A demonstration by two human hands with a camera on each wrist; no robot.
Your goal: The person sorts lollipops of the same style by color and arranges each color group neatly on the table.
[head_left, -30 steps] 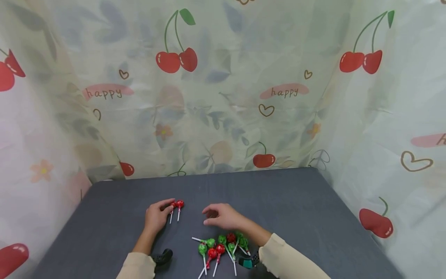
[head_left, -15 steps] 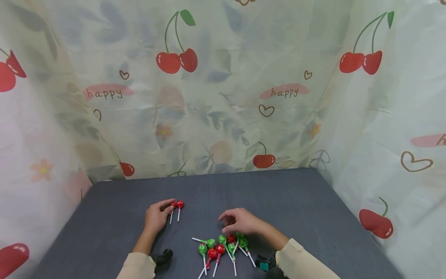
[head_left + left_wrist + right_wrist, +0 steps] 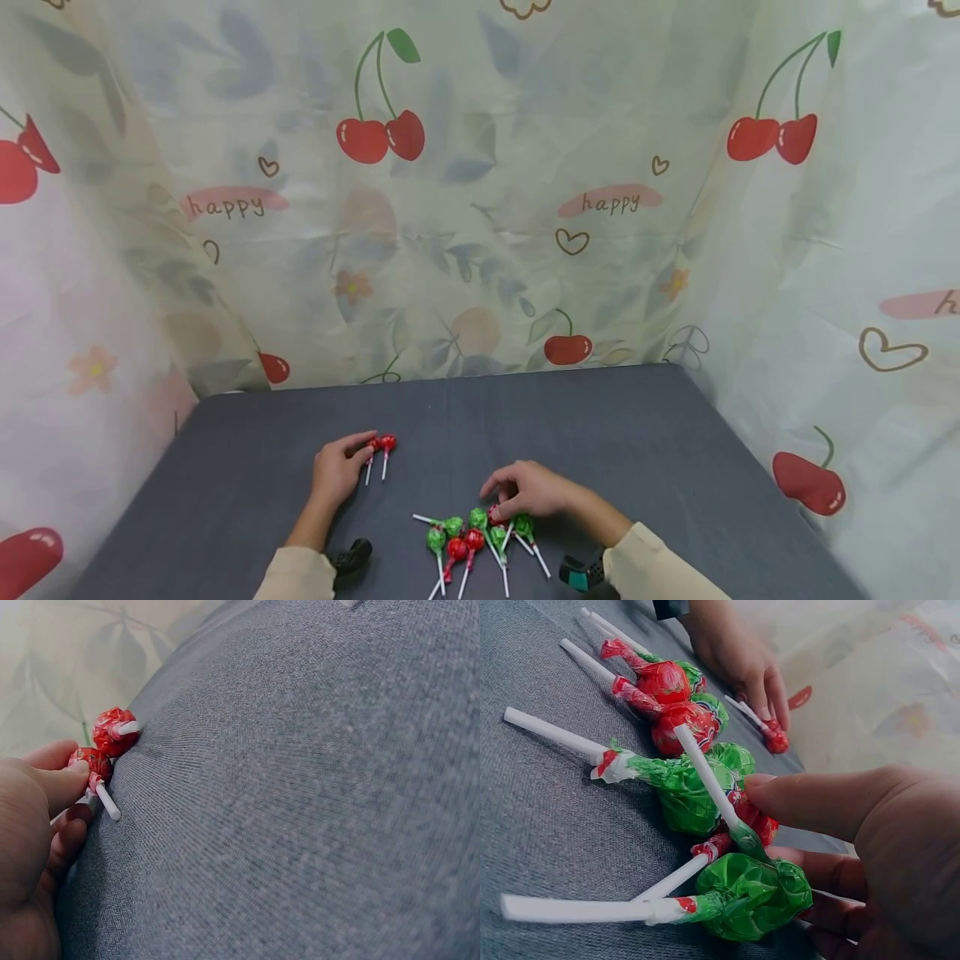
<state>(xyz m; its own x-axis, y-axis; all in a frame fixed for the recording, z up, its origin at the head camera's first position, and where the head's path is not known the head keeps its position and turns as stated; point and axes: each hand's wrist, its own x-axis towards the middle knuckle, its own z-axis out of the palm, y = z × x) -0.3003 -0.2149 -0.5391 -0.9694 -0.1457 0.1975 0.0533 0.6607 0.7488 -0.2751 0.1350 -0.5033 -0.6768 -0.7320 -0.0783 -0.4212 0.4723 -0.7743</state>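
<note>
Head view: left hand (image 3: 335, 473) pinches one red lollipop (image 3: 373, 443), half-curled right hand (image 3: 534, 489) a second lollipop (image 3: 763, 828), farther from the tabletop (image 3: 585, 417)'s back edge.

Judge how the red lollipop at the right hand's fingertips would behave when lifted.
The red lollipop should feel stiff, given its straight stick. Its crinkled, shiny wrapper might slip slightly against the right hand. Green lollipops crowd it, so they could shift too.
</note>
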